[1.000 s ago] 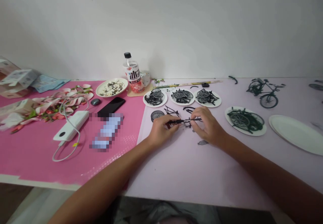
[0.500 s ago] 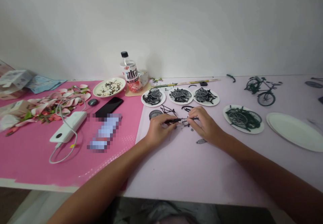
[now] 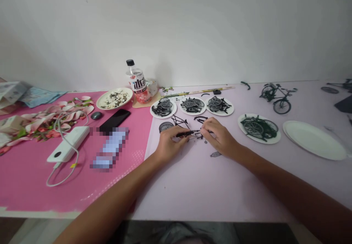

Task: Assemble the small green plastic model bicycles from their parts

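My left hand (image 3: 171, 140) is closed around a thin black part (image 3: 183, 134) that points right. Its far end meets the fingertips of my right hand (image 3: 218, 135), which pinch a small dark piece too little to name. Just beyond the hands lie a black wheel (image 3: 166, 127), a black bicycle frame (image 3: 180, 120) and curved black pieces (image 3: 200, 119). A small flat grey part (image 3: 216, 154) rests below my right hand.
White plates of black bicycle parts (image 3: 163, 108) (image 3: 192, 105) (image 3: 220, 105) stand behind the hands. Another loaded plate (image 3: 277, 140), a small bicycle (image 3: 278, 96) and white plates (image 3: 316, 141) are at right. A bottle (image 3: 139, 86), phone (image 3: 114, 121) and power strip (image 3: 68, 144) are left.
The camera view has shifted slightly, so most table objects appear further left. My hands stay together, and the right fingertips have moved a little along the thin part.
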A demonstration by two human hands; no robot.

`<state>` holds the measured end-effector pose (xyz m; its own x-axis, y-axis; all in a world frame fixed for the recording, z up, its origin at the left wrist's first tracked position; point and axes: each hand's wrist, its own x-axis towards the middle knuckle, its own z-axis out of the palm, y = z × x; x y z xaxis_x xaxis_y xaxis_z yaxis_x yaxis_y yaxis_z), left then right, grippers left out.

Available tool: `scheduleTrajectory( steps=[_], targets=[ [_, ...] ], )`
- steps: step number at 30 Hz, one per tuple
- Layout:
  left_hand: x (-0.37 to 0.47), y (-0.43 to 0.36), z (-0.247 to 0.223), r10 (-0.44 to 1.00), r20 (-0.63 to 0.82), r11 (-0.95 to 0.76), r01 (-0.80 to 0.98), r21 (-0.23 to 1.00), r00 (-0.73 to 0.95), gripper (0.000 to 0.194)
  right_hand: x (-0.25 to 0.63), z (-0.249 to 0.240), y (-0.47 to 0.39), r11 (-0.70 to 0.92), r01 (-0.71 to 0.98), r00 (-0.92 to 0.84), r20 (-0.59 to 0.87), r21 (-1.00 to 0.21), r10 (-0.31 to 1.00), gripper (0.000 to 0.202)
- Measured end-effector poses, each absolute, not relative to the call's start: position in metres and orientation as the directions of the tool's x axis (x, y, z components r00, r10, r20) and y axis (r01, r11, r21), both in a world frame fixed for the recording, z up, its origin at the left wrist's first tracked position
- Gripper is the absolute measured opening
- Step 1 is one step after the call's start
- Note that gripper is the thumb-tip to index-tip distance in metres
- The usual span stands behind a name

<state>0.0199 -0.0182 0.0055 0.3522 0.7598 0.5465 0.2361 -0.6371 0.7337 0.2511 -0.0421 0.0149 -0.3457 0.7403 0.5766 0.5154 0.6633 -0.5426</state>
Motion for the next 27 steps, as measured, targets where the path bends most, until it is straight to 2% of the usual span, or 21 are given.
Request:
scheduleTrajectory(
  steps=[4, 10, 27],
  targets=[
    [0.0208, -0.0174, 0.0047, 0.758, 0.56, -0.645, 0.258, 0.719, 0.334, 0.013, 0.251, 0.0143, -0.0432, 0.65, 0.521, -0.338, 0.565, -0.553, 0.752, 0.023],
    [0.0219, -0.0179, 0.0054, 0.756, 0.58, -0.652, 0.264, 0.711, 0.304, 0.013, 0.2512, 0.0141, -0.0441, 0.664, 0.531, -0.351, 0.577, -0.526, 0.737, 0.004],
    [0.021, -0.0185, 0.0045, 0.743, 0.583, -0.664, 0.255, 0.702, 0.33, 0.012, 0.2498, 0.013, -0.0432, 0.628, 0.513, -0.333, 0.538, -0.585, 0.774, 0.021]
  ],
)
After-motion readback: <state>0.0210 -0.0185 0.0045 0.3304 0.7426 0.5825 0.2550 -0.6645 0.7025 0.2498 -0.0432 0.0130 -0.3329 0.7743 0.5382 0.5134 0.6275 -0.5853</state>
